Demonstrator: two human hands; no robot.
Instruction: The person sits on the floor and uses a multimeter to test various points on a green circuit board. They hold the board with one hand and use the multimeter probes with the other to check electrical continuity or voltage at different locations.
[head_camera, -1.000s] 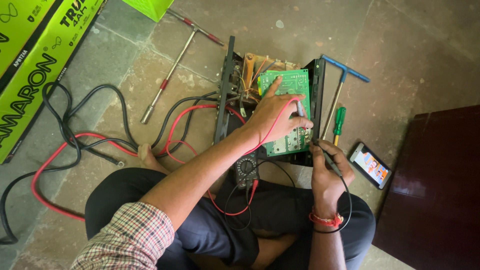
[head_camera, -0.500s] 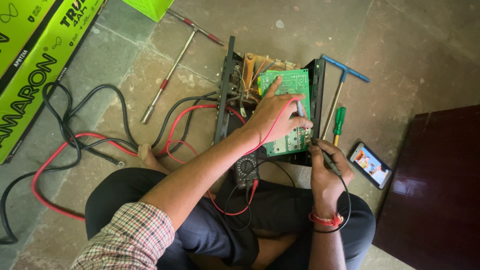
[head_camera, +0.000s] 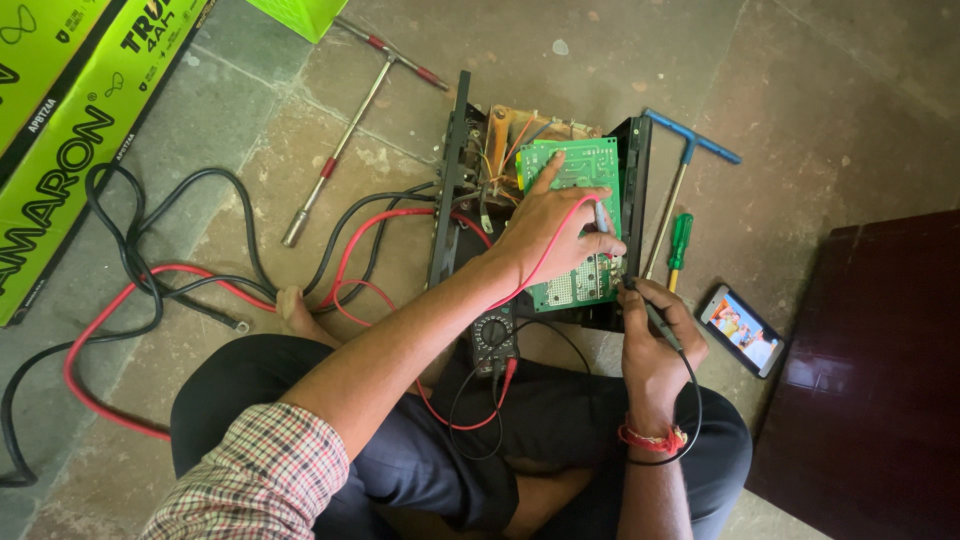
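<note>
Your left hand (head_camera: 545, 235) lies flat on the green board (head_camera: 578, 225) inside the open case (head_camera: 632, 190) on the floor, fingers clamped on the red probe (head_camera: 603, 218). Your right hand (head_camera: 655, 335) pinches the black probe (head_camera: 650, 310) at the lower edge of the board. I judge the measuring is in progress, not finished. The meter (head_camera: 493, 335) rests by your knee; red and black cables (head_camera: 150, 290), a screwdriver (head_camera: 679, 245) and a phone (head_camera: 741, 329) crowd around.

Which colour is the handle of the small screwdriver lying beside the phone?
Green screwdriver, seen in the head view.
</note>
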